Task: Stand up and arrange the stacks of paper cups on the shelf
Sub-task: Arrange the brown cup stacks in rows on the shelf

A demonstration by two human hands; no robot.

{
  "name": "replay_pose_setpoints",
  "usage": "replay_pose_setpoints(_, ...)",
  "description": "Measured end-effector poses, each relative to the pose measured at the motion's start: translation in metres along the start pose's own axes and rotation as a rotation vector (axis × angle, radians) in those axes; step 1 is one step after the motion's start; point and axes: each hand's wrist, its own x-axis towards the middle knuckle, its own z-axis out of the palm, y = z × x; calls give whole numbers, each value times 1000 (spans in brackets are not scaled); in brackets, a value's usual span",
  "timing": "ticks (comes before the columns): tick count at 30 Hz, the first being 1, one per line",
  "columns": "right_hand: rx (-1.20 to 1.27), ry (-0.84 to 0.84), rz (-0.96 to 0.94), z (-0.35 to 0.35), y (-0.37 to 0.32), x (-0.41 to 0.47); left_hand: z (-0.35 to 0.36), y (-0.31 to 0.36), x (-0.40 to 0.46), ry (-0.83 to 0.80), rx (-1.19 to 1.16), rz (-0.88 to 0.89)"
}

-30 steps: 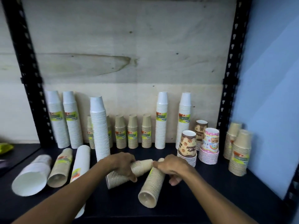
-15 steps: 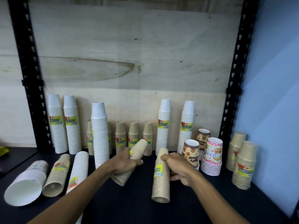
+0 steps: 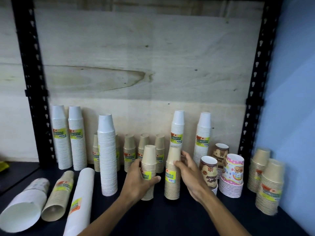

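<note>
Hands clamp two upright brown stacks mid-shelf: left hand [image 3: 139,180] on the left brown stack [image 3: 148,174], right hand [image 3: 189,172] on the right brown stack [image 3: 172,174]. Dark shelf [image 3: 170,217] lies bare toward six o'clock; toppled stacks [image 3: 56,195] crowd eight o'clock.

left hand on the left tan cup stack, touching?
Touching. Head view: left hand wraps the left tan stack, thumb across its label.

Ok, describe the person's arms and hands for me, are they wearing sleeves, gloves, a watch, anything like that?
Both forearms are bare up to the bottom edge of the picture, with no sleeve showing. The left hand and the right hand are ungloved. No watch, bracelet or band shows at either wrist, and no ring can be made out on the fingers that show, though the image is soft.
</note>
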Motion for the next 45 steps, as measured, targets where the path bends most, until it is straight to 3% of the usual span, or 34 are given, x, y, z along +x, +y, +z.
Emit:
replay_pose_setpoints(7,13,-53,-36,-2,16,4,8,-20,-1,154,66,10)
replay_pose_setpoints(27,-106,-110,-62,-14,18,-6,-15,-24,-6,-186,179,-3)
replay_pose_setpoints(45,-455,-136,-72,-12,53,-17,-25,-23,-11,-239,224,15)
